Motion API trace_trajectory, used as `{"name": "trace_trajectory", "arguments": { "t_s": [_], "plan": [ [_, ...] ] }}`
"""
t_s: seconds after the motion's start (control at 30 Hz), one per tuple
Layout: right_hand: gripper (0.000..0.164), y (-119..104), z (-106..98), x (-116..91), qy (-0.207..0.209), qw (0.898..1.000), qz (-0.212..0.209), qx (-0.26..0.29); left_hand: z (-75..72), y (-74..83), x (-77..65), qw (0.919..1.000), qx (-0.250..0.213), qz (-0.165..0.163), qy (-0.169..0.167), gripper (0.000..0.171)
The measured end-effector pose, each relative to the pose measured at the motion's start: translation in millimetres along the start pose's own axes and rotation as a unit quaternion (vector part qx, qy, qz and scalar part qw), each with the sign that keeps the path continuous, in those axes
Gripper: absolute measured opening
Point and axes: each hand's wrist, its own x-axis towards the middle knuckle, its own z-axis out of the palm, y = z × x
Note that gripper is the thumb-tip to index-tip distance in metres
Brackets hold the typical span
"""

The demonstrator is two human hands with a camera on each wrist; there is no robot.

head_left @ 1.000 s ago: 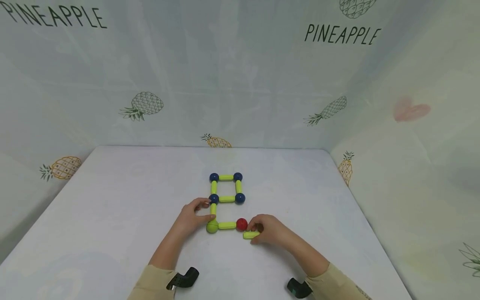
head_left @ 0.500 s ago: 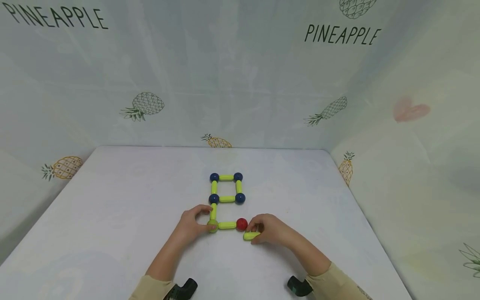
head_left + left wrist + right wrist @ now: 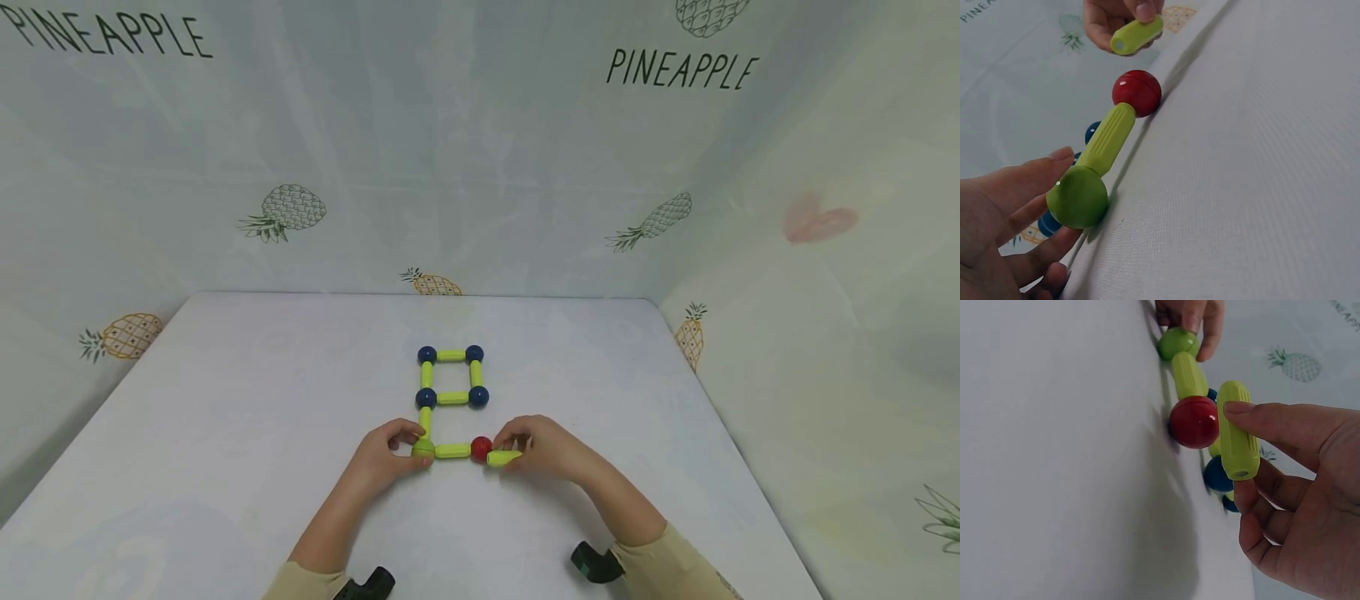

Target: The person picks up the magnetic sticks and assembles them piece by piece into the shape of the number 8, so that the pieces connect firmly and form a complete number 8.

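Note:
My right hand (image 3: 549, 448) pinches a loose yellow-green magnetic rod (image 3: 1235, 434) between thumb and fingers. In the head view that rod overlaps the right side of a red ball (image 3: 482, 448); the left wrist view shows a gap between them. My left hand (image 3: 384, 457) holds a green ball (image 3: 1077, 197) between thumb and fingertips. A yellow-green rod (image 3: 453, 451) joins the green ball to the red one. Another rod (image 3: 425, 421) runs from the green ball up to a blue ball (image 3: 426, 397), the corner of a square of rods and blue balls.
The built figure lies on a white table (image 3: 262, 400). Behind and beside it hangs a pale cloth (image 3: 480, 167) printed with pineapples. Black wrist devices (image 3: 596, 562) sit at the sleeve cuffs.
My left hand has slid down from beside the lower-left blue ball to the green ball. My right hand has raised the loose rod slightly, up beside the red ball.

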Motion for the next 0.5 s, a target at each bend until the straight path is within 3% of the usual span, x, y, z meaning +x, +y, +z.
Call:
{"name": "trace_trajectory", "arguments": {
  "t_s": [0.5],
  "plan": [
    [0.026,-9.4,-12.1,12.6,0.020,0.999,-0.024,0.021,0.3,-2.3,0.8,0.9999,-0.011,-0.002,0.001,0.034]
  ]
}}
